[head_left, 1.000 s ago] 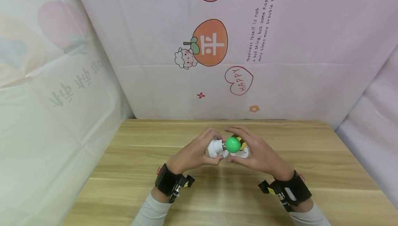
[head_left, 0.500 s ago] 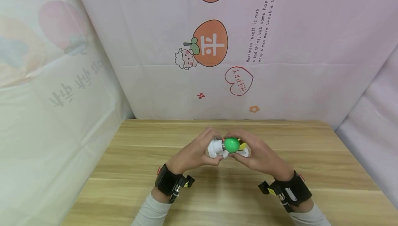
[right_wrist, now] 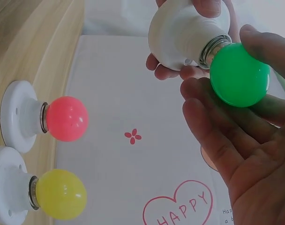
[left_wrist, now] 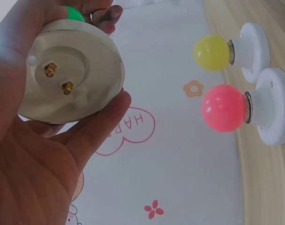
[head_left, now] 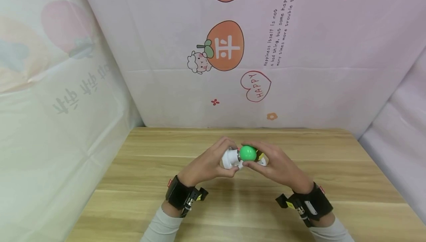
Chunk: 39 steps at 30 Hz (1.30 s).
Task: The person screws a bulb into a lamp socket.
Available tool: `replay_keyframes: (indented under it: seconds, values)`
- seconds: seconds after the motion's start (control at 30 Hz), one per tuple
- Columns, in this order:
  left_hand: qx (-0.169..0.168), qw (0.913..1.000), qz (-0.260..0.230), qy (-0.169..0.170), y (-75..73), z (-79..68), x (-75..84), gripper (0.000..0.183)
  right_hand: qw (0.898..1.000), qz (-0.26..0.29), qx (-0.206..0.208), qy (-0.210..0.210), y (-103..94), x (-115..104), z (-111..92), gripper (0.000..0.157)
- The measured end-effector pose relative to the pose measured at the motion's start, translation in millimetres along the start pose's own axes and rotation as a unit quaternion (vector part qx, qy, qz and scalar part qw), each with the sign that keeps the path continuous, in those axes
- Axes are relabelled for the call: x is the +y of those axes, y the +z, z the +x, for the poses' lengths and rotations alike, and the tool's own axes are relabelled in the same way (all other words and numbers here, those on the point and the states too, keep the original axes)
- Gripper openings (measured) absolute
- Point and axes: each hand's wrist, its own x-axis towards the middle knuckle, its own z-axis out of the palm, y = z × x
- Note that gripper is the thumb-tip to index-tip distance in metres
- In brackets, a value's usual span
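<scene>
My left hand (head_left: 207,163) grips a white round lamp holder (right_wrist: 168,40) above the table; its underside with two brass screws faces the left wrist camera. A green light bulb (head_left: 247,153) sits at the holder's mouth, lying sideways, with part of its metal thread showing. My right hand (head_left: 281,166) holds this bulb, the thumb on one side and fingers on the other. Beyond the hands, a pink bulb (right_wrist: 67,118) and a yellow bulb (right_wrist: 61,194) stand in white holders on the table, mostly hidden in the head view.
The wooden table (head_left: 133,190) spreads out beneath both hands. A pale printed cloth (head_left: 316,68) hangs behind its far edge, with further cloth (head_left: 66,153) along the left side and on the right.
My right hand's thumb and fingers, spread apart around the green bulb at first, have closed onto it. The left hand and the lamp holder have stayed in place.
</scene>
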Motion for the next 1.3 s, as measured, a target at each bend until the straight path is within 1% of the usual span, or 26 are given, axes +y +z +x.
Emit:
replay_keyframes:
  seconds: [0.2,0.43,0.5,0.57,0.7,0.77,0.9,0.97,1.17,1.3]
  values:
    - [0.002,1.0,0.006,-0.001,-0.9,0.2,1.1,0.047,1.0,-0.013,-0.001,0.021,-0.7,-0.4,-0.6,0.049]
    - [-0.001,1.0,0.007,-0.007,-0.9,-1.6,3.7,0.046,0.999,-0.019,-0.013,0.043,-1.2,-0.5,-1.7,0.04]
    - [-0.002,0.9999,0.008,-0.01,-0.9,-1.8,4.3,0.046,0.999,-0.018,-0.013,0.045,-1.1,-0.4,-1.9,0.04]
    - [-0.002,0.9999,0.008,-0.013,-1.1,-1.8,4.6,0.046,0.999,-0.019,-0.012,0.046,-1.0,-0.3,-2.0,0.044]
    - [-0.004,0.9998,0.011,-0.014,-1.6,-1.5,4.5,0.046,0.999,-0.028,-0.002,0.038,-0.2,0.3,-1.9,0.057]
    - [-0.003,0.9999,0.011,-0.012,-1.6,-1.3,4.2,0.046,0.999,-0.029,0.006,0.023,0.3,0.4,-1.3,0.059]
    - [-0.003,0.9999,0.006,-0.012,-1.7,-1.6,3.5,0.045,0.999,-0.024,0.02,-0.009,0.8,0.5,-0.2,0.051]
    - [-0.004,0.9999,0.003,-0.012,-1.7,-1.7,3.3,0.045,0.999,-0.022,0.023,-0.021,0.7,0.3,0.1,0.049]
    - [0.001,0.9999,0.0,-0.011,-1.5,-1.8,2.1,0.045,0.999,-0.017,0.013,-0.027,-1.0,-1.7,0.7,0.056]
    - [0.002,0.9999,0.003,-0.009,-0.4,-2.0,0.7,0.045,0.999,-0.017,0.005,-0.029,-2.4,-6.1,2.9,0.055]
